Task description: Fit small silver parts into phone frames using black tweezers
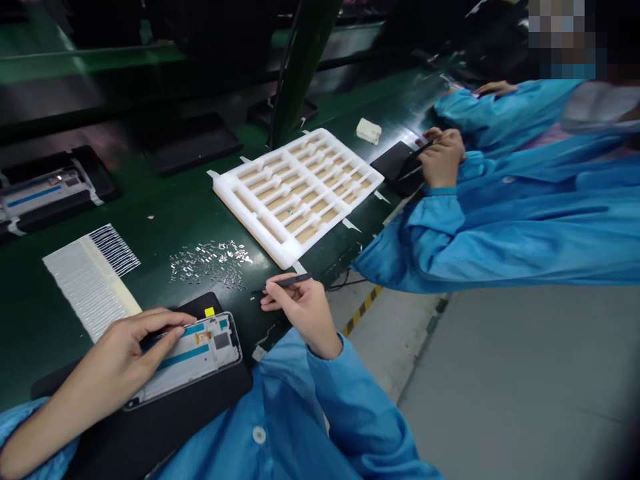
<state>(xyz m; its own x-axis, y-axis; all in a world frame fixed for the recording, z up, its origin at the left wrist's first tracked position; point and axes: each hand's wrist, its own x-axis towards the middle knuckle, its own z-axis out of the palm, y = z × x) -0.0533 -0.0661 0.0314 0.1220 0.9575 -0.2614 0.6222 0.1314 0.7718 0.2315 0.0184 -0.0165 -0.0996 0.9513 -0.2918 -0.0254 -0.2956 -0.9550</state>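
Observation:
A phone frame (185, 363) with blue strips and a small orange flex part lies face up on a black pad (220, 383). My left hand (127, 353) rests across its left part, with thumb and fingers closed on the frame's far edge. A pair of black tweezers (295, 279) is pinched in my right hand (303, 310), just off the frame's right end, over the table edge. Near the tweezers' tip lies one small pale piece (253, 299). Beyond the frame, many small metal pieces (213, 262) are scattered over the green table (155, 247).
A white slotted tray (285, 248) stands taped beyond the metal pieces. To the left are a sheet of strips (85, 280) and a black holder (95, 177) with another phone frame (43, 193). A co-worker's hand (443, 160) is at the right over a dark pad (393, 163).

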